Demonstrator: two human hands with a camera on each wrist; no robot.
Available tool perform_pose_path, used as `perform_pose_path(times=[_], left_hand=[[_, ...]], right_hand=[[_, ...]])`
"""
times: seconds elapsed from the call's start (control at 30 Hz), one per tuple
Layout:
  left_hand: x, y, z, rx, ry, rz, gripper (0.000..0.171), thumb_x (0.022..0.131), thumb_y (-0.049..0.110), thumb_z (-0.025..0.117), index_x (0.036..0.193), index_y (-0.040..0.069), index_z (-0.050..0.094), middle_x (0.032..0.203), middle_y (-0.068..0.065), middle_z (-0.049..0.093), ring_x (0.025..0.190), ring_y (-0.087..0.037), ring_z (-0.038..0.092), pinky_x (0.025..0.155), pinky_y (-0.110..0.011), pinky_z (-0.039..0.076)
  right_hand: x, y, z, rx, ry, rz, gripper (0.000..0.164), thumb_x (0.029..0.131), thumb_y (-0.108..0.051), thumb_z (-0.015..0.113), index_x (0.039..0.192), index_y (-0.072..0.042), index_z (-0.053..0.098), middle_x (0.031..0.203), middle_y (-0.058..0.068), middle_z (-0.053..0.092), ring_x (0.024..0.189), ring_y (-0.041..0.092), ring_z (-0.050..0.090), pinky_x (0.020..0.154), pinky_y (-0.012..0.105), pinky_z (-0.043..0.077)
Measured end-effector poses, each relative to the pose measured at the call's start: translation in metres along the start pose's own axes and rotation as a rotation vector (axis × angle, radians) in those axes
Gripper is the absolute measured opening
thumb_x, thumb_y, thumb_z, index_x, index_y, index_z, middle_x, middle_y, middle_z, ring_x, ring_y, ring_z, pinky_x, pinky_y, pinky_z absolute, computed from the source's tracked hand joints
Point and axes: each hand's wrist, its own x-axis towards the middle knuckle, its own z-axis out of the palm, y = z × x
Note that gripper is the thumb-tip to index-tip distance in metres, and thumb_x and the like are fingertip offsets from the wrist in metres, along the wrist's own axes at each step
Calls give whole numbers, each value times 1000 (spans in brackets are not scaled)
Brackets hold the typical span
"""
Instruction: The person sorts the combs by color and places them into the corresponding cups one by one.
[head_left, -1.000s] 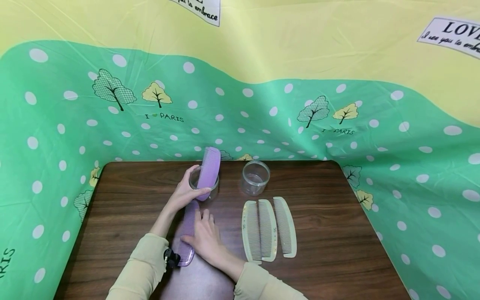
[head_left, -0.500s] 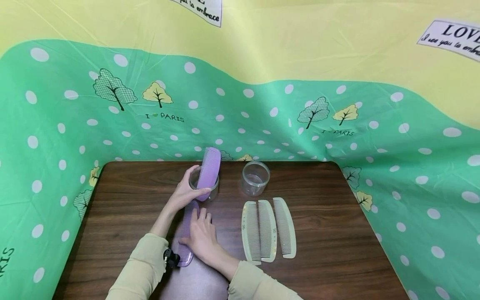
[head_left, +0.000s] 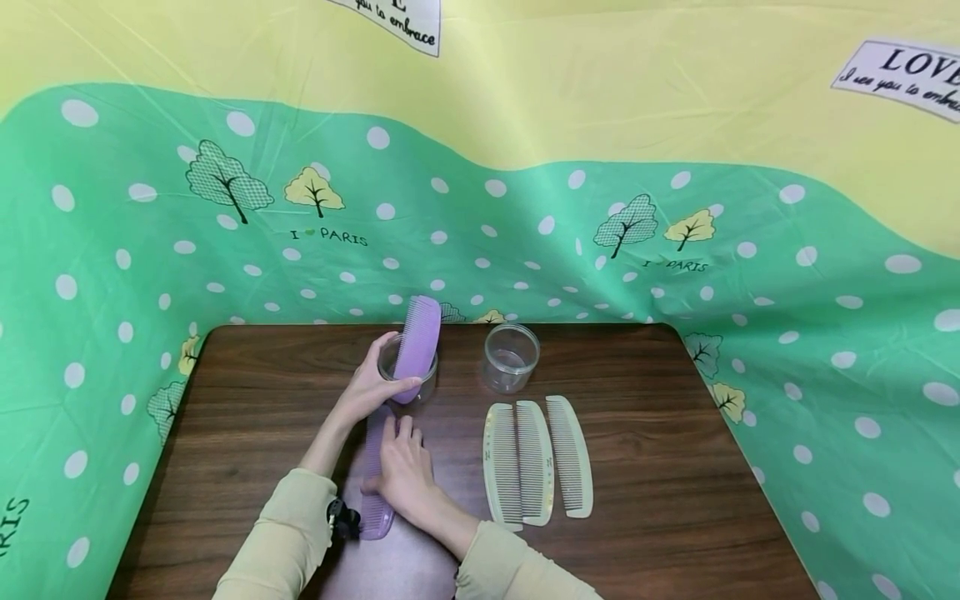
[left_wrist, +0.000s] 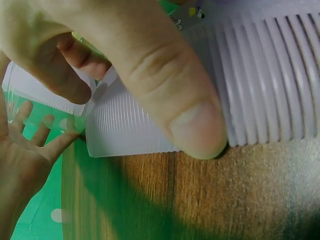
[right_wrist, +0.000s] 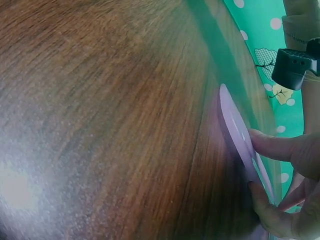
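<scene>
Five combs and two jars share the dark brown, wood-grained worktop [head_left: 660, 467]. The left hand [head_left: 371, 390] has its grip clamped around a short, round, clear jar [head_left: 429, 385], thumb at the near side. Inside, a broad lilac plastic comb [head_left: 418, 337] stands tilted, its upper end well above the rim; the grip probably steadies the jar, since so tall a comb could tip it.

The right hand [head_left: 405, 471] has its grip clamped on a long, translucent purple plastic comb [head_left: 374, 450] at the worktop, just in front of that jar. Thumb and fingers take opposite long edges, likely because a thin comb offers little else to pinch. Whether it is raised at all, I cannot tell.

Near the first jar, a matching round, clear jar [head_left: 491, 367] shows no comb inside. Before it, three pale green, curved plastic combs [head_left: 536, 462] lie side by side, perhaps grouped by colour, untouched by either hand.
</scene>
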Motion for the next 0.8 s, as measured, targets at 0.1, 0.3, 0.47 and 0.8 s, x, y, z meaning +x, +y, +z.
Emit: perform_pose_path(times=[0.1, 0.3, 0.47, 0.8], left_hand=[[0, 0, 0, -11, -1, 0, 98, 82, 40, 87, 159, 30, 27, 166, -6, 36, 148, -30, 42, 117, -55, 35], [1, -1, -1, -15, 0, 1, 98, 81, 40, 88, 159, 31, 28, 166, -7, 36, 148, -30, 42, 117, -54, 35], [1, -1, -1, -23, -10, 4, 98, 82, 39, 87, 160, 30, 27, 167, -8, 35, 148, -31, 42, 117, -55, 34], [0, 0, -1, -2, -7, -13, 100, 81, 42, 87, 160, 31, 27, 166, -7, 35, 148, -32, 42, 117, -56, 35]], right_hand=[[-1, 0, -2, 17, -26, 2, 119, 51, -41, 103, 147, 1, 46, 122, 15, 54, 98, 32, 65, 69, 39, 58], [1, 1, -7, 34, -82, -5, 125, 51, -41, 103, 150, 2, 41, 121, 16, 57, 88, 31, 70, 68, 39, 58], [4, 4, -8, 59, -147, 4, 126, 53, -39, 103, 153, 0, 37, 126, 19, 61, 83, 35, 71, 71, 40, 58], [6, 14, -11, 188, -238, 8, 128, 58, -31, 102, 158, 1, 29, 133, 24, 65, 107, 41, 70, 92, 45, 58]])
